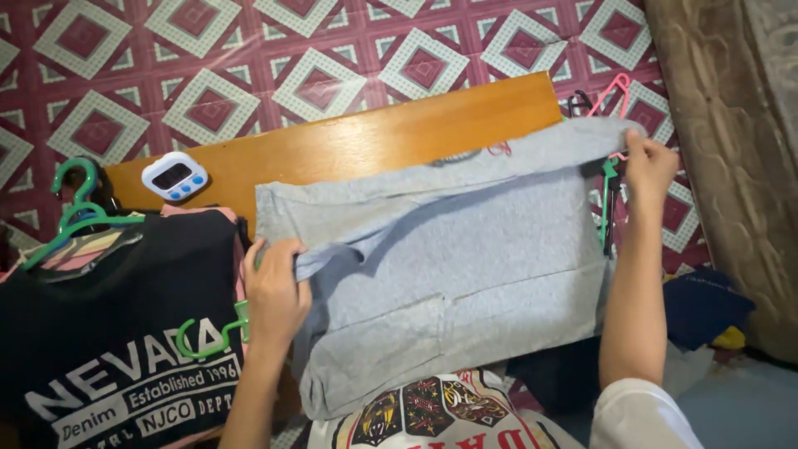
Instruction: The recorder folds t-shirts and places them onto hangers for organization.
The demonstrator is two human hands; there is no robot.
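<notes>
A grey garment point(465, 258) lies spread over a wooden board point(349, 141), folded partly over itself. My left hand point(274, 291) grips a fold of the grey fabric at its left side. My right hand point(648, 166) pinches the garment's far right corner, pulling it taut. A green hanger point(212, 333) lies just left of my left wrist.
A black printed shirt point(108, 333) on a green hanger point(75, 212) lies at the left. A small white digital timer point(174, 176) sits on the board. Pink and green hangers point(611, 100) lie at the right. A printed white shirt point(432, 411) is near me. Patterned red floor surrounds everything.
</notes>
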